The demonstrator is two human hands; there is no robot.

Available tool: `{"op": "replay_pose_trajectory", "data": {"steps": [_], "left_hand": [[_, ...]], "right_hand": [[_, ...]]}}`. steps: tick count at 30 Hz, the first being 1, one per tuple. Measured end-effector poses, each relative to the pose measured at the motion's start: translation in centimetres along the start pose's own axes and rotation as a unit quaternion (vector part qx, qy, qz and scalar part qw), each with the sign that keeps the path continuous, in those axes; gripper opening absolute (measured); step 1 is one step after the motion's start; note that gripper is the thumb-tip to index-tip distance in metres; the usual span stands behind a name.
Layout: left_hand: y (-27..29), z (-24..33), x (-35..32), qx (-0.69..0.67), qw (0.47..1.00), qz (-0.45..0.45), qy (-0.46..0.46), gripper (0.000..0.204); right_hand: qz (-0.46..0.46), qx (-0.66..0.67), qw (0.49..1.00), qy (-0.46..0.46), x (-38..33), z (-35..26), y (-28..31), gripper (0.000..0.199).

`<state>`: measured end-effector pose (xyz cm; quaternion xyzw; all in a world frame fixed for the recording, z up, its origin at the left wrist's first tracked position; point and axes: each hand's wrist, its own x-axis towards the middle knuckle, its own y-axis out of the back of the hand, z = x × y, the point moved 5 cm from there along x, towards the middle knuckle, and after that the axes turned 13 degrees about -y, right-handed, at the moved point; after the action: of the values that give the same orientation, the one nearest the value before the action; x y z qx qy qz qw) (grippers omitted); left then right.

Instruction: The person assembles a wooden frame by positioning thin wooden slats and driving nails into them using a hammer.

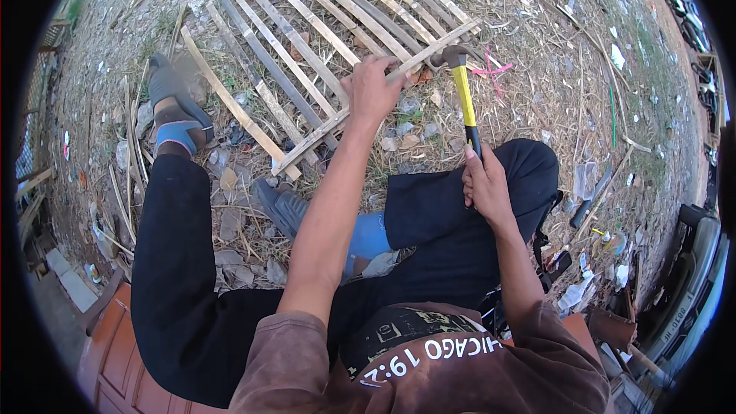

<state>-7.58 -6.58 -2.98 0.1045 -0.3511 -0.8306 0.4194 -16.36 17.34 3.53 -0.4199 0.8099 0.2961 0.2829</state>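
A panel of several long wooden slats (297,40) lies on the ground ahead of me, its near ends joined by a slanting wooden crosspiece (316,135). My left hand (373,92) is closed on this crosspiece toward its right part, fingertips pressed together; whether they also pinch something small is hidden. In my right hand (485,182), shut round the black grip, is a claw hammer with a yellow handle (464,96). Its metal head (458,54) is just right of my left hand, close to the crosspiece.
My left shoe (173,90) is beside the leftmost slat; my right shoe (280,205) is below the crosspiece. Pink ribbon (493,71) lies right of the hammer. A black-handled tool (580,215) lies farther right. Stones and litter cover the ground. A vehicle (682,299) stands at the right edge.
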Motion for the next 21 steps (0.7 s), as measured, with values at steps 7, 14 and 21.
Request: {"op": "replay_pose_trajectory", "data": {"steps": [7,14,21], "left_hand": [[-0.8,-0.9,-0.2,-0.051,0.998,0.024,0.006,0.025],[-0.8,-0.6,-0.4,-0.031,0.999,0.043,-0.006,0.024],[-0.5,-0.5,-0.4,-0.001,0.997,0.061,-0.041,0.025]], "right_hand": [[0.008,0.068,0.998,-0.015,1.3,0.3,-0.2,0.031],[0.014,-0.03,0.999,-0.01,1.5,0.3,-0.6,0.033],[0.013,-0.024,0.999,-0.021,1.7,0.3,-0.6,0.034]]}}
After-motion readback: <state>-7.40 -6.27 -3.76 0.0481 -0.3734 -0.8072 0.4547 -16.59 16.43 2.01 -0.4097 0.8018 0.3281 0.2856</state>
